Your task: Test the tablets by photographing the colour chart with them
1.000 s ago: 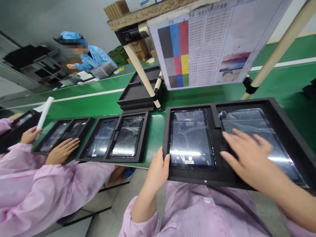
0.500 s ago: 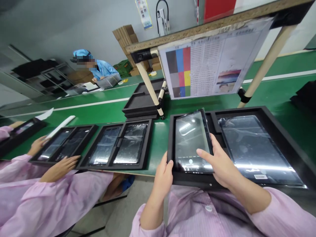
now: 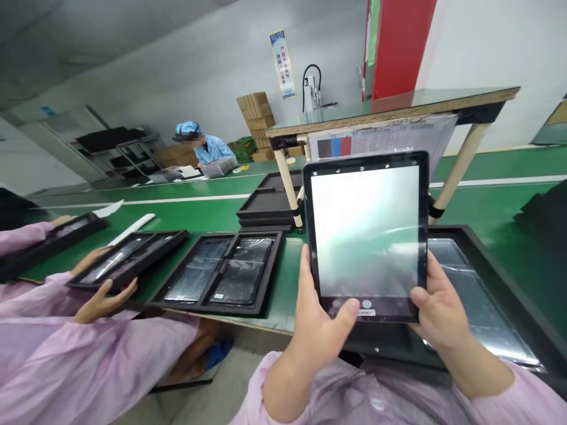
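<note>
I hold a black tablet [image 3: 367, 230] upright in front of me, its lit screen showing a pale blurred picture. My left hand [image 3: 319, 319] grips its lower left edge, thumb resting on the bottom bezel. My right hand [image 3: 438, 310] grips the lower right edge. Behind and below the tablet lies a black foam tray [image 3: 500, 260] on the green belt [image 3: 186, 206]. A second tablet wrapped in clear film [image 3: 465, 295] rests in the tray's right slot. The tray's left slot is hidden by the raised tablet.
A colour chart sheet [image 3: 385, 137] hangs under a wooden shelf on tube legs [image 3: 287, 189]. Empty black trays [image 3: 266, 206] are stacked behind. To my left another tray [image 3: 225, 271] holds two tablets. A person in pink [image 3: 101, 295] handles a tray. A person in blue [image 3: 208, 150] works far off.
The tablet has come out of the tray's left slot and now stands upright in both my hands. My left hand moved from the tray's edge onto the tablet. My view tilted upward.
</note>
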`<state>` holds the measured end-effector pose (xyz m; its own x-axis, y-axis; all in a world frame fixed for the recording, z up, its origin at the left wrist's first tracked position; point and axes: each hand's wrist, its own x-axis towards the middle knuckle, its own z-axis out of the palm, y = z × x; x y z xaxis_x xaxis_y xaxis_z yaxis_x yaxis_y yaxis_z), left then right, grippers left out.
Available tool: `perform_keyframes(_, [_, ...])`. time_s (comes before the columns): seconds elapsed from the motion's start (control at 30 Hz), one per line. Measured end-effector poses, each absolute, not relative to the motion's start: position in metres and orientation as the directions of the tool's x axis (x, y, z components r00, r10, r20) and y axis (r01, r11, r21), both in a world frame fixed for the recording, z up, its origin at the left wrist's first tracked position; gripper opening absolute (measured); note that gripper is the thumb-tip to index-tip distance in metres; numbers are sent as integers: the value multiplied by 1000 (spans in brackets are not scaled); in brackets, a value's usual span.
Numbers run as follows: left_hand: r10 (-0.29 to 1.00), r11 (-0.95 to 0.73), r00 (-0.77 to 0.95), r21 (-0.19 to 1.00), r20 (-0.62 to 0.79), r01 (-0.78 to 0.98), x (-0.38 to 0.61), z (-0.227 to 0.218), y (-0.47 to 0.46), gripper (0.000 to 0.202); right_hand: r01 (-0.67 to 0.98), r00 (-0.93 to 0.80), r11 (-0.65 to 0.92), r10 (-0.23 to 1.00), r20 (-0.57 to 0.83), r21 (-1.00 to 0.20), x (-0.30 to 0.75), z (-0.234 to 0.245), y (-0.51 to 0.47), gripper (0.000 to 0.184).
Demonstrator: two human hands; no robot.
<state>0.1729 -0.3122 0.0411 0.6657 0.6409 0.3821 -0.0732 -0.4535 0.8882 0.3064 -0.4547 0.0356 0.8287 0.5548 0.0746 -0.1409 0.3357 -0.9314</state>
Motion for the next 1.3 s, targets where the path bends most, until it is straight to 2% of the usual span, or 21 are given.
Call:
perform_keyframes(0.1, [673, -629, 543, 774, 503, 63, 181, 42, -323, 119, -193, 814, 298, 581, 17, -935, 313, 34, -453, 86])
perform_keyframes(0.2, [659, -683, 536, 718, 527, 134, 185, 36, -324, 132, -212, 819, 226, 572, -47, -951, 317, 38, -447, 94])
perform_keyframes(0.33, [635, -719, 568, 669, 523, 187, 186, 34, -322, 135, -267, 793, 212, 603, -89, -940, 317, 42, -442, 91])
perform_keyframes(0.5, [626, -734, 575, 647, 526, 207, 188, 33, -323, 140, -225, 834, 284, 550, -34, -932, 317, 40, -440, 77])
perform_keyframes(0.87, [618, -742, 577, 638, 534, 206, 188, 26, -322, 142, -208, 813, 335, 582, 28, -919, 321, 29, -441, 70])
perform_keyframes(1.13, [653, -694, 569, 695, 500, 185, 189, 19, -322, 148, -185, 740, 498, 638, 214, -847, 324, 29, -438, 53])
perform_keyframes(1.23, [664, -644, 565, 758, 491, 98, 189, 18, -320, 139, -184, 727, 526, 641, 245, -830, 324, 28, -438, 50])
perform_keyframes(1.3, [680, -551, 561, 834, 472, -33, 188, 19, -317, 124, -170, 730, 539, 631, 262, -825, 324, 26, -439, 49])
